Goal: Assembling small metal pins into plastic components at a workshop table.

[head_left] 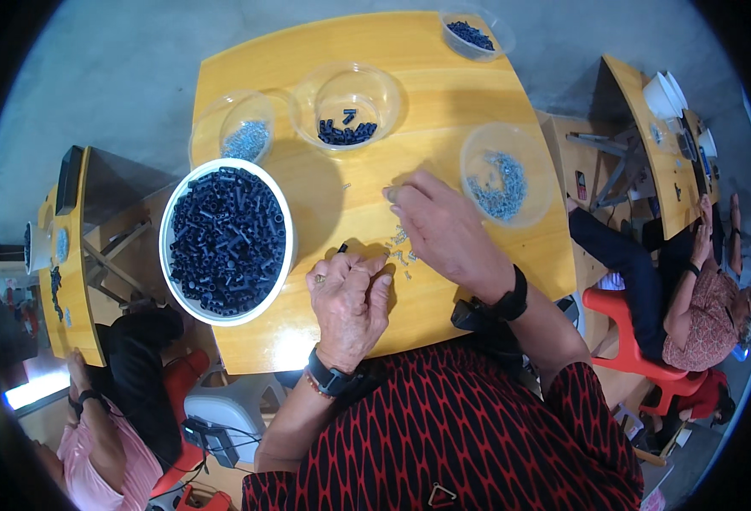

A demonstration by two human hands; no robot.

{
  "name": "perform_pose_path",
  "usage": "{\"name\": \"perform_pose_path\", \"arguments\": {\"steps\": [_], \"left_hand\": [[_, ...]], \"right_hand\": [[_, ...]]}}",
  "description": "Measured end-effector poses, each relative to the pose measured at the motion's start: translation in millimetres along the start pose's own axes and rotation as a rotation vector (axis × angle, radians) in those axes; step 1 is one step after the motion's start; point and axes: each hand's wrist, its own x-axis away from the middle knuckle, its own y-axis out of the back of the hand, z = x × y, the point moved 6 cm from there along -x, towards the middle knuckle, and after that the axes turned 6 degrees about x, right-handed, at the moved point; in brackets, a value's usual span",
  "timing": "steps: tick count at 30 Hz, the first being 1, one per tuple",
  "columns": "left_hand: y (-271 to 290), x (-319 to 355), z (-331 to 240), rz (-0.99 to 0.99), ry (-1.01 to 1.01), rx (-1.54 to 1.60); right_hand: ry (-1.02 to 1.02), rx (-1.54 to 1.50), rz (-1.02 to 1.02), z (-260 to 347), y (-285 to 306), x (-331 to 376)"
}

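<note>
My left hand (350, 294) is closed near the front of the yellow table, with fingers curled. The end of a small black plastic tube (342, 249) pokes out beyond its fingers. To the right and a little farther off, my right hand (452, 226) is pinched at the fingertips over the table; whatever it holds is too small to make out. Loose small silvery metal pieces (405, 254) lie on the wood between the two hands, and a single one lies farther left. A white bucket (289, 255) full of short black tubes stands left of my left hand.
A clear bowl (384, 94) with some black tubes sits at the back. Clear tubs with silvery pieces stand at left (246, 140) and right (499, 183). Another tub (469, 38) with dark pieces is at the far corner. People sit at tables (86, 272) on both sides.
</note>
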Motion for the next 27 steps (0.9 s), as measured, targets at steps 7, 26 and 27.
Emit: {"name": "perform_pose_path", "arguments": {"steps": [7, 26, 27], "left_hand": [[2, 0, 0, -0.021, 0.013, 0.048], [3, 0, 2, -0.009, 0.005, 0.064], [2, 0, 2, -0.002, 0.007, 0.062]], "right_hand": [[0.160, 0.025, 0.034, 7, -34, -32], [0.100, -0.031, 0.176, -3, -7, 6], [0.097, -0.030, 0.175, -4, -6, 10]]}}
